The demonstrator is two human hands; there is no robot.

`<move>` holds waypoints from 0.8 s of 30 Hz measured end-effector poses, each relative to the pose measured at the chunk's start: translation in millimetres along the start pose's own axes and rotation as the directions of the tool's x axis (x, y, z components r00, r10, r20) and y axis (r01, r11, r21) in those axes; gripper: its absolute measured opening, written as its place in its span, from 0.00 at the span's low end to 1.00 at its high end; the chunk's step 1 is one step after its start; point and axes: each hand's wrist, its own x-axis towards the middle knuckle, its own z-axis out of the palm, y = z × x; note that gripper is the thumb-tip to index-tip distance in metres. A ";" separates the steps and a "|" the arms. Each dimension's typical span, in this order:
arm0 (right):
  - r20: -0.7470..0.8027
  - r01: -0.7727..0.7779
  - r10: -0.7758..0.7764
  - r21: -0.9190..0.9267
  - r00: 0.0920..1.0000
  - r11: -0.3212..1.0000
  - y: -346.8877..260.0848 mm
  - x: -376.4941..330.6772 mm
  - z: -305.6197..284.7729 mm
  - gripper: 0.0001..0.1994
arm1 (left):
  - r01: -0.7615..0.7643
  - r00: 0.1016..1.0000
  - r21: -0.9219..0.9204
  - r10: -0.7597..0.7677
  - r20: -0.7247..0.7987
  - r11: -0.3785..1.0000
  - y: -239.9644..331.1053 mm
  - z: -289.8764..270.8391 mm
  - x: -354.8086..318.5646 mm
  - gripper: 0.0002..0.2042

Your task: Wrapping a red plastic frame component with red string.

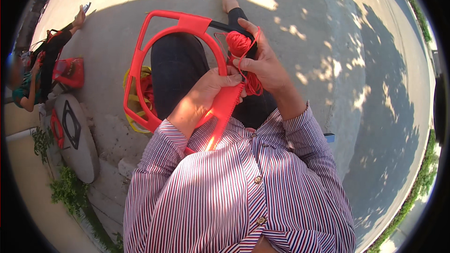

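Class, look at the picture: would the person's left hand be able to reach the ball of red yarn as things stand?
Probably yes. The left hand grips the red loom frame just below the ball of red yarn, which the right hand holds. Only the frame's rim lies between, but the left hand would have to let go.

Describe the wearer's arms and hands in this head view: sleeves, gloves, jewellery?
Both arms wear long sleeves of a button-up shirt with fine red, white and dark blue stripes. The cuffs end at the wrists. The left hand and right hand are bare: no gloves, and no rings, watch or bracelet that I can make out. Round metallic buttons run down the shirt front.
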 end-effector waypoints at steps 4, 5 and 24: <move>-0.101 -0.042 0.013 -0.284 0.995 0.958 -1.4 2.0 -4.2 0.31 | -0.005 1.000 0.027 0.004 0.015 1.000 -2.5 2.4 0.8 0.08; -0.131 -0.064 0.018 -0.360 0.991 0.931 -4.0 0.9 -4.1 0.26 | 0.004 1.000 0.054 -0.004 -0.004 0.999 -3.0 3.7 1.0 0.08; -0.361 -0.263 -0.100 -0.818 0.927 0.511 -94.9 -81.0 -29.1 0.24 | -0.019 0.999 0.072 0.022 -0.049 0.997 7.4 -7.3 1.7 0.07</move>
